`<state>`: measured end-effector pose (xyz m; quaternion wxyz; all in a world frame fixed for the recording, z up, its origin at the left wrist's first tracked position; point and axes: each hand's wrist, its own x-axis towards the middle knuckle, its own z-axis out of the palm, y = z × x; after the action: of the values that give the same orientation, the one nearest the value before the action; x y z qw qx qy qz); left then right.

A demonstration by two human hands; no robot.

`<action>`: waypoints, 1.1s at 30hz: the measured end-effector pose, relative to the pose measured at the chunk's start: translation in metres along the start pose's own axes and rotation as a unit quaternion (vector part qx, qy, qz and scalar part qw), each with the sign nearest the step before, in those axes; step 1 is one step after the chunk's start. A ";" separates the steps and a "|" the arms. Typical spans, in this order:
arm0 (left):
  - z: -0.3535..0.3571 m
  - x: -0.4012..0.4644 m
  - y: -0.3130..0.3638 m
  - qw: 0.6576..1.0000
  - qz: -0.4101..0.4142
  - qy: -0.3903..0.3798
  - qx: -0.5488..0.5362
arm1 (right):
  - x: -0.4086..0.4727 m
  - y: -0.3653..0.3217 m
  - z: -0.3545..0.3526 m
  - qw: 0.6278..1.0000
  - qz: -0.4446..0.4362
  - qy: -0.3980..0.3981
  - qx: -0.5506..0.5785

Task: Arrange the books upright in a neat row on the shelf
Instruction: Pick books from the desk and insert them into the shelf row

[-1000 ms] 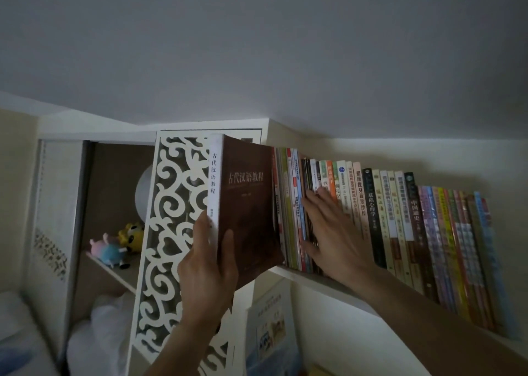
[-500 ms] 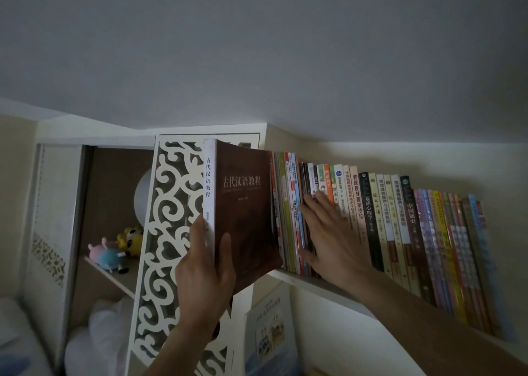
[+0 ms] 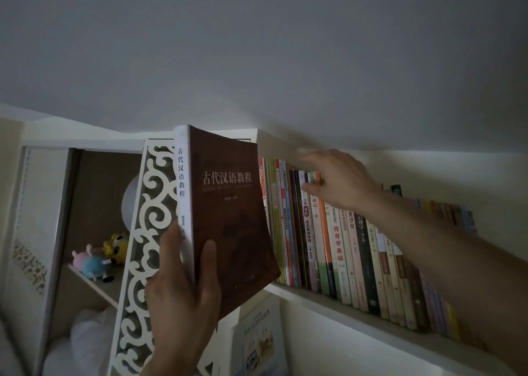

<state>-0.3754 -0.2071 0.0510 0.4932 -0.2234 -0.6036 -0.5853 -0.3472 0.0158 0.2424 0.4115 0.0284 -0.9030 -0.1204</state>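
Observation:
My left hand (image 3: 183,292) grips a thick brown book (image 3: 228,221) with a white spine by its lower edge, thumb on the cover. It stands upright at the left end of the row of books (image 3: 328,247), just in front of the white shelf (image 3: 343,304). My right hand (image 3: 337,181) is raised to the top edges of the thin books near the left of the row. Its fingers reach over their tops and its thumb lies against the spines. The hand is blurred, so I cannot tell whether it holds any book.
A white carved panel (image 3: 143,232) stands left of the brown book. Behind it a cubby holds plush toys (image 3: 97,258) on a wooden shelf. The ceiling is close above the books. Another book (image 3: 260,344) leans below the shelf.
My right hand rose from the lower spines of the books to their top edges. The brown book in my left hand stayed at the left end of the row.

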 end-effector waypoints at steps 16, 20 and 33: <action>0.013 -0.008 0.020 1.000 -0.007 0.018 0.008 | 0.047 0.038 0.000 0.977 -0.063 -0.157 0.126; 0.019 -0.011 0.024 1.000 -0.005 0.004 0.020 | 0.051 0.047 -0.001 0.971 -0.080 -0.180 0.136; 0.034 -0.011 0.037 0.999 0.002 0.036 0.035 | 0.066 0.063 -0.003 0.943 -0.056 -0.267 0.190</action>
<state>-0.3507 -0.1640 0.0652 0.5233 -0.1858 -0.6048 -0.5708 -0.3856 0.0662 0.3076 0.1345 0.1233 -0.9828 0.0274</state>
